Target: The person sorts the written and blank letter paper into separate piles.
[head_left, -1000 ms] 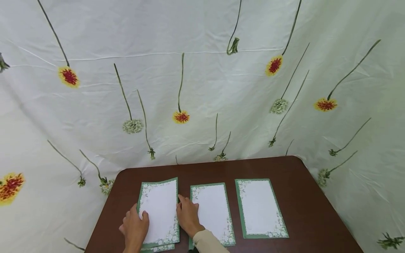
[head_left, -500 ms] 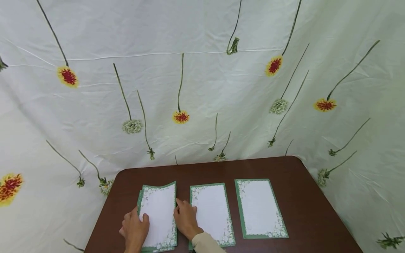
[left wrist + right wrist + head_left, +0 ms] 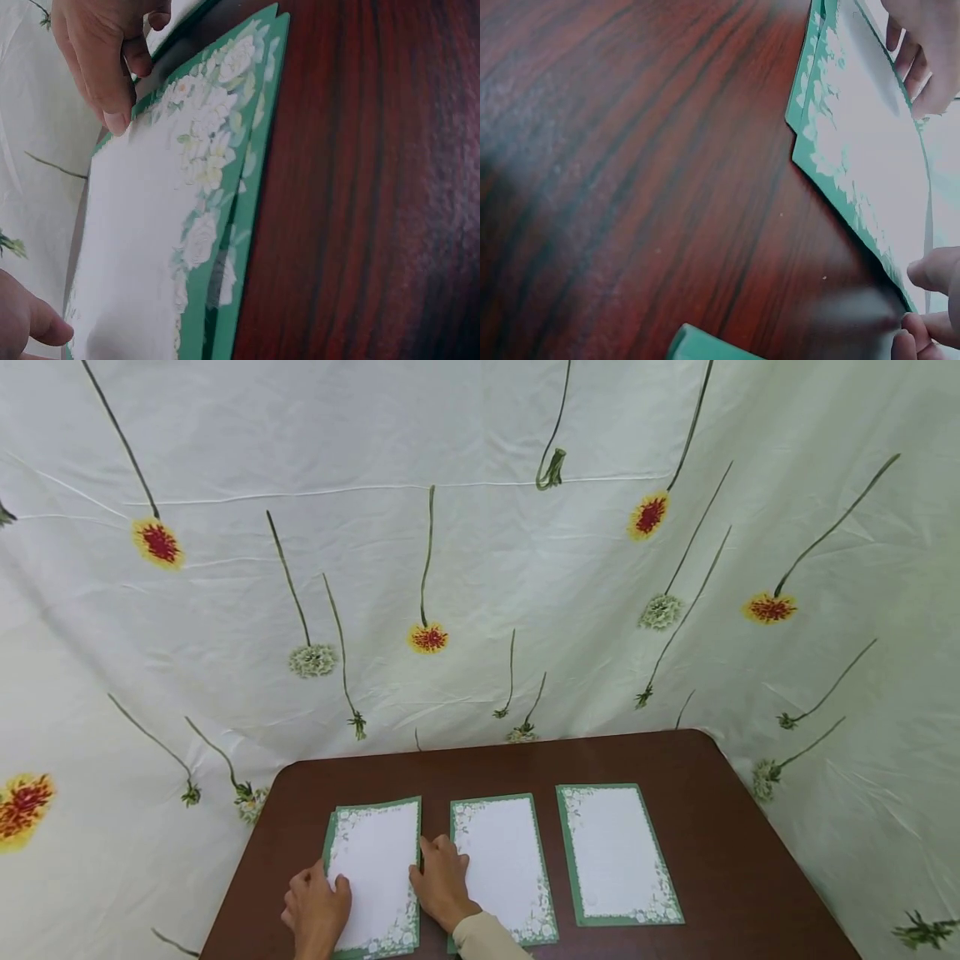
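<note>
At the left of the table, a white sheet of paper with a green floral border [image 3: 378, 868] lies over another bordered sheet [image 3: 802, 82], whose green edge sticks out at the left and bottom. My left hand [image 3: 318, 910] holds the upper sheet's left edge, thumb on top. On the opposite edge my right hand [image 3: 441, 881] pinches it; in the right wrist view its thumb [image 3: 934, 270] is above the paper, with fingertips close under the edge. In the left wrist view, the two stacked edges [image 3: 225, 285] are slightly offset, with a narrow gap between them.
A second pile of bordered sheets [image 3: 502, 860] lies just right of my right hand, partly behind my forearm. Farther right rests a third pile [image 3: 618, 852]. The dark brown table [image 3: 720, 827] ends at a flower-printed cloth [image 3: 480, 568] hanging behind.
The upper left sheet has shifted toward me and now covers the lower one more closely. Its bowed top edge has flattened. My right hand moved slightly nearer; the other piles stayed put.
</note>
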### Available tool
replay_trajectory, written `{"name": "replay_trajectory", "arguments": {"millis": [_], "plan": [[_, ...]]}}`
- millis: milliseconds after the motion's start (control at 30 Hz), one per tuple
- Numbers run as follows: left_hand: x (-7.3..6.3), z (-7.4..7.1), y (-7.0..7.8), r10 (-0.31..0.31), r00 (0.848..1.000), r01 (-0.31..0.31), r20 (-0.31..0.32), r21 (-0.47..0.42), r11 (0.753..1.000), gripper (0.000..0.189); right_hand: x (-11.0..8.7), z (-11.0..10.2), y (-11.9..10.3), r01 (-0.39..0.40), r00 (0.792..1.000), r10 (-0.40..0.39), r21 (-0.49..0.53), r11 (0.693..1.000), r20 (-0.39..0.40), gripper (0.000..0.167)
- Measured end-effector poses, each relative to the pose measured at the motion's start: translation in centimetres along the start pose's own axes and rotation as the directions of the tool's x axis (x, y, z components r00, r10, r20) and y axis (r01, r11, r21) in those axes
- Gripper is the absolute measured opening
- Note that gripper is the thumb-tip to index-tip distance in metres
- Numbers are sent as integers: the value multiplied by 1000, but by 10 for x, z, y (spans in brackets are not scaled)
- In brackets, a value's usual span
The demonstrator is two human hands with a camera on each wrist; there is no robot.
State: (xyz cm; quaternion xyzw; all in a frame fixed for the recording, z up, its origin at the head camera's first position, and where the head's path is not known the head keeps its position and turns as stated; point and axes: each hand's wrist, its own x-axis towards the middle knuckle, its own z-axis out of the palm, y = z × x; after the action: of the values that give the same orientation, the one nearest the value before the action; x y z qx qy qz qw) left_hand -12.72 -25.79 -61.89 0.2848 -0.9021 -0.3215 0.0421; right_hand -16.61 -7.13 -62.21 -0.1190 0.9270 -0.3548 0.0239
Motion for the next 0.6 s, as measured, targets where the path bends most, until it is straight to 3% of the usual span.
{"name": "replay_trajectory", "arguments": {"millis": [267, 600], "plan": [[1, 0, 0, -32, 999, 32, 31, 5, 999, 54, -1, 1, 1, 6, 1000, -6, -13, 1000, 6, 51], [1, 0, -1, -10, 1000, 10, -3, 25, 1000, 60, -1, -5, 8, 28, 999, -26, 32, 999, -46, 51]]}}
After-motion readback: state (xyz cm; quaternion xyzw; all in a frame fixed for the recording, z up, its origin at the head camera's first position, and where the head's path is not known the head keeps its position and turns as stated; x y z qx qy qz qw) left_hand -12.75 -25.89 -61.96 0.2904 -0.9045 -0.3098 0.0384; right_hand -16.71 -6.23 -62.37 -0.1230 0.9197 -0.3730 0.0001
